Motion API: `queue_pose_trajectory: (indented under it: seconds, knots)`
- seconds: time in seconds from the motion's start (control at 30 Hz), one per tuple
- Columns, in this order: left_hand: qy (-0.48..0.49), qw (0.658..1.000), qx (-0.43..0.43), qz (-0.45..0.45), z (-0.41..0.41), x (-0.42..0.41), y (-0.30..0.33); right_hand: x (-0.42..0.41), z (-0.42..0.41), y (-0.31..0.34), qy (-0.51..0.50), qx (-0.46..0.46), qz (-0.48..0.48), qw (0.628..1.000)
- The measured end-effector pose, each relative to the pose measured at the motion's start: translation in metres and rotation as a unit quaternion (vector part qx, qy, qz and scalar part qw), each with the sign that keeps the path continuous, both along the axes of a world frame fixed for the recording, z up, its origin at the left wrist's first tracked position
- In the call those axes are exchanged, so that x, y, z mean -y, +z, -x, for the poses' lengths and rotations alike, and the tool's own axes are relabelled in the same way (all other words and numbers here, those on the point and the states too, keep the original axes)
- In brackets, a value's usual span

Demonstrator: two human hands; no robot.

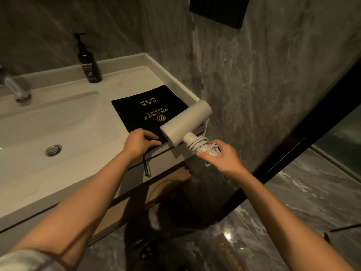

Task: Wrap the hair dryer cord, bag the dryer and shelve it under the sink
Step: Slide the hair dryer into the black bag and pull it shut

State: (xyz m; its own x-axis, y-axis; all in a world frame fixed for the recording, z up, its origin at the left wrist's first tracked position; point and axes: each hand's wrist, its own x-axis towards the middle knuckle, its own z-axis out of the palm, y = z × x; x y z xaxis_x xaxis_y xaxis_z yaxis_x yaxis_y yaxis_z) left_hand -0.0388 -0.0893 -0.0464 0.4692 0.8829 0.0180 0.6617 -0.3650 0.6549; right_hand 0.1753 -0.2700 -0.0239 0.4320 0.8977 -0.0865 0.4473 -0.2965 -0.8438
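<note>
I take the black drawstring bag (148, 108) as my landmark; it lies flat on the pale vanity counter (117, 79), its gold print facing away from me, its open end toward the counter's front edge so I can reach the mouth without turning it. Its drawstring (146, 167) hangs over that edge, just below the bag's near corner.

My left hand (139, 142) rests on the bag's near hem, fingers curled down and pinching the cloth there, I judge to lift the mouth open. The forearm runs in low over the counter's front.

My right hand (218, 155) holds the white hair dryer (186, 122) just right of the bag, its barrel hovering over the bag's near right corner. My fingers and thumb wrap the handle end, over the coiled cord (197, 144), so the turns cannot slip loose. The cord looks fully wound; a short loop droops under my palm. The wrist is bent so the barrel points away, toward the wall.

Beyond the bag's far corner stands a dark pump bottle (88, 65); to its left lies the sink basin (48, 122).
</note>
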Motion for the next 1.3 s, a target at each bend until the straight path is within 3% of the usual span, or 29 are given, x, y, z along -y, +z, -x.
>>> queue_pose_trajectory:
  seconds: [0.37,0.53,0.7,1.0,1.3]
  knots:
    - [0.081,0.977,0.191,0.057,0.002,-0.014,0.022,0.003,0.004,0.008,0.133,-0.09,0.028,0.987]
    - [0.072,0.973,0.214,0.046,0.008,-0.017,0.039,-0.008,0.009,0.011,0.221,-0.104,0.05,0.968]
    - [0.057,0.974,0.218,0.026,0.02,-0.016,0.047,-0.022,0.012,0.016,0.242,-0.132,0.085,0.958]
    - [0.033,0.984,0.175,-0.012,0.03,-0.023,0.056,-0.044,0.008,0.026,0.188,-0.116,0.115,0.968]
    - [0.01,0.984,0.18,-0.008,0.011,-0.034,0.061,-0.092,0.033,0.03,0.041,-0.058,0.083,0.994]
